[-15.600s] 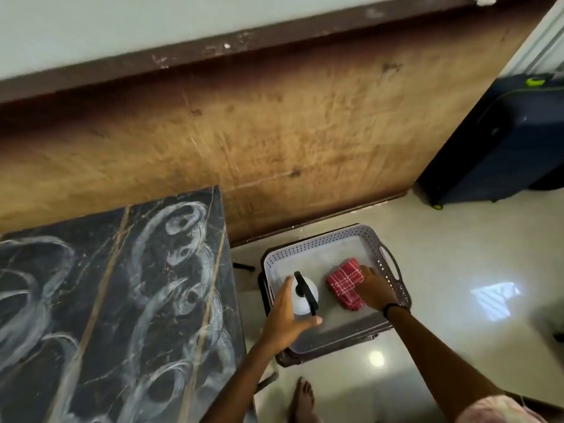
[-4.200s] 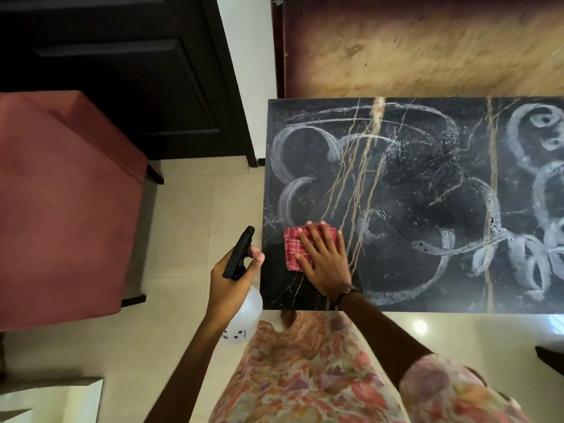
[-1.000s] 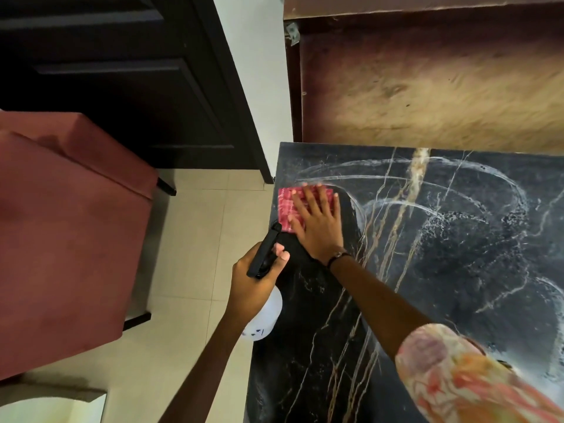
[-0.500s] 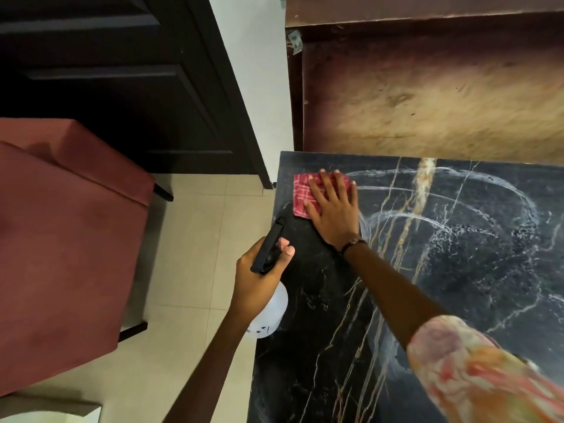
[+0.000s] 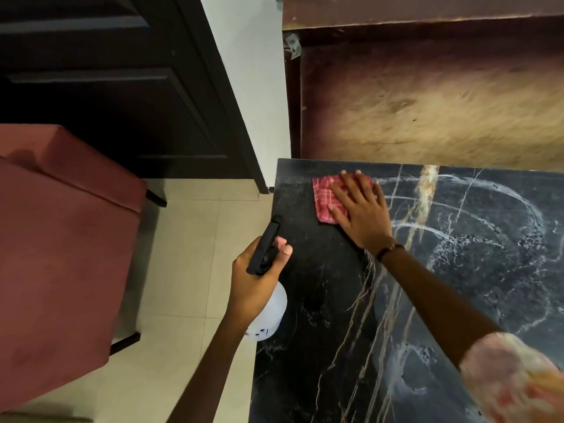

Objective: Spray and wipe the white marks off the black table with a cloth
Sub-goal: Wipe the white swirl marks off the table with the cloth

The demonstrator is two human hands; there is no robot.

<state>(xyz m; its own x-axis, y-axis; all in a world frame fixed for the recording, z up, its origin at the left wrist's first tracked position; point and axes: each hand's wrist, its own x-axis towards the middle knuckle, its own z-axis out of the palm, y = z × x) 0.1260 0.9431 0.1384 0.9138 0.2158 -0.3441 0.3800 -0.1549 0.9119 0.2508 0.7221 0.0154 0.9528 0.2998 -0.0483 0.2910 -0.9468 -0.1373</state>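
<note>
My right hand [image 5: 358, 213] lies flat with the fingers spread and presses the red checked cloth [image 5: 328, 198] on the black table [image 5: 320, 315], near its far left corner. White marks [image 5: 476, 215] curve just to the right of the cloth. My left hand [image 5: 254, 280] grips the spray bottle [image 5: 270, 311] beside the table's left edge, above the tiled floor [image 5: 189, 257].

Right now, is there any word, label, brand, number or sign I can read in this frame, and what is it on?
Spray bottle, held in the left hand: small dark marks low on its white body, too small and blurred to read.
Red checked cloth, black table, red chair, dark door: no text visible.
</note>
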